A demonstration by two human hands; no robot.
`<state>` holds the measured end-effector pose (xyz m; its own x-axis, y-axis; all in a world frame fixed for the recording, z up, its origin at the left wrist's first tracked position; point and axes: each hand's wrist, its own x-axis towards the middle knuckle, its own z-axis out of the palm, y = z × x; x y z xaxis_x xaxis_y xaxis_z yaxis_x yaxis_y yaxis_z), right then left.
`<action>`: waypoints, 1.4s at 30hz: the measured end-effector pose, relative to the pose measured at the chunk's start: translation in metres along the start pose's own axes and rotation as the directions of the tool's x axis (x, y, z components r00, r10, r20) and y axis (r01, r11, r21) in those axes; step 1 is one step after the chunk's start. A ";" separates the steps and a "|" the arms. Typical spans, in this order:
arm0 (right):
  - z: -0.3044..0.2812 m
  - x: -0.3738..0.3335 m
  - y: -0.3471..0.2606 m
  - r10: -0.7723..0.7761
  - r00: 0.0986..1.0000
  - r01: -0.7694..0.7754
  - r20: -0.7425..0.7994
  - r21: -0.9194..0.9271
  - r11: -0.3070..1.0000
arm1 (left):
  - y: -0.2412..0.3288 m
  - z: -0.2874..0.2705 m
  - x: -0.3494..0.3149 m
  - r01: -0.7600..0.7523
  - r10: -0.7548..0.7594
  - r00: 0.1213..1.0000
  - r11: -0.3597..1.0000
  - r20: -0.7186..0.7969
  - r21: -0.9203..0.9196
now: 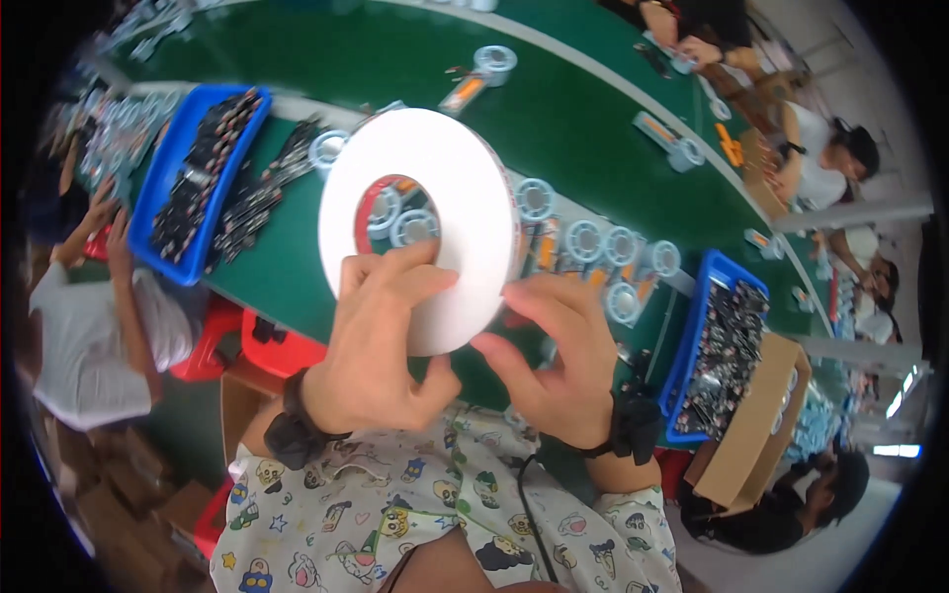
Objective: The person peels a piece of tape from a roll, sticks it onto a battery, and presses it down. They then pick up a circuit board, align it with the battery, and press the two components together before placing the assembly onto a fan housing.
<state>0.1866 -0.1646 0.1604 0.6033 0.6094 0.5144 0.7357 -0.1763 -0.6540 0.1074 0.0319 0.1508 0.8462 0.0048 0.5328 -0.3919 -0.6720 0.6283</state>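
A big white roll of tape (465, 198) with a round hole in the middle is held up before me, tilted above the green table. My left hand (381, 321) grips it from the near side, fingers curled at the hole and across the white face. At the roll's lower right edge, the thumb and index fingertip of my right hand (559, 356) touch the rim a little apart. Through the hole show light-blue round parts (413, 227). More light-blue round parts (620, 244) with orange-marked bodies lie in a group behind my right hand.
Blue bins of small dark parts stand left (158, 198) and right (682, 376). Loose dark parts (257, 212) lie beside the left bin. An open cardboard box (756, 425) is at the right. Co-workers sit around the green belt (593, 119); red stools (213, 341) stand lower left.
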 end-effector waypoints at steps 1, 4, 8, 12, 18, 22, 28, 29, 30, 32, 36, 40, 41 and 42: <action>-0.005 0.002 0.001 0.004 0.999 -0.004 -0.044 0.018 1.000 | -0.001 0.001 0.009 -0.036 0.036 0.999 0.999 0.021 0.010; -0.021 0.006 0.005 0.010 0.990 -0.004 -0.140 0.042 0.999 | -0.001 0.011 0.036 -0.117 0.118 0.991 0.993 0.055 -0.026; -0.046 0.014 0.012 -0.063 0.988 0.061 -0.142 -0.019 0.998 | -0.006 0.019 0.066 -0.163 0.173 0.979 0.982 0.112 -0.096; -0.063 0.026 0.027 -0.026 0.988 0.036 -0.150 0.066 0.997 | -0.012 0.027 0.095 -0.151 0.188 0.964 0.969 0.190 -0.193; -0.073 0.053 0.044 -0.049 0.986 0.077 -0.160 0.175 0.982 | -0.024 0.033 0.126 -0.014 0.121 0.955 0.930 0.270 -0.366; -0.082 0.074 0.046 -0.219 0.972 0.226 -0.089 0.071 0.972 | -0.040 0.036 0.145 -0.081 0.205 0.944 0.903 0.260 -0.422; -0.082 0.126 0.084 0.276 0.721 0.068 -0.636 0.461 0.885 | -0.079 0.035 0.174 0.080 -0.256 0.952 0.741 -0.170 -0.667; -0.088 0.148 0.119 0.402 0.726 -0.073 -0.559 0.518 0.852 | -0.087 0.029 0.173 0.018 -0.265 0.929 0.726 -0.256 -0.688; -0.096 0.165 0.167 0.522 0.704 -0.218 -0.482 0.553 0.804 | -0.094 0.030 0.170 0.016 -0.269 0.928 0.720 -0.257 -0.694; -0.095 0.187 0.241 0.706 0.560 -0.510 -0.434 0.490 0.707 | -0.102 0.029 0.163 -0.037 -0.264 0.925 0.655 -0.274 -0.755; -0.090 0.189 0.369 0.725 0.498 -0.754 -0.476 0.176 0.633 | -0.103 0.023 0.165 -0.026 -0.284 0.908 0.698 -0.309 -0.716; -0.069 0.186 0.420 0.716 0.462 -0.825 -0.523 0.043 0.563 | -0.106 0.012 0.165 -0.009 -0.304 0.895 0.720 -0.326 -0.694; -0.062 0.187 0.422 0.726 0.442 -0.842 -0.527 0.036 0.539 | -0.106 0.010 0.163 -0.012 -0.308 0.894 0.711 -0.326 -0.703; -0.056 0.188 0.425 0.730 0.444 -0.843 -0.519 0.035 0.537 | -0.107 0.010 0.162 -0.006 -0.315 0.891 0.713 -0.328 -0.701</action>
<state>0.6296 -0.1681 0.0104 0.9649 -0.2596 0.0392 -0.1237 -0.5814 -0.8042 0.2901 0.0972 0.1649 0.7588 0.4584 0.4628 -0.5376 0.0397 0.8423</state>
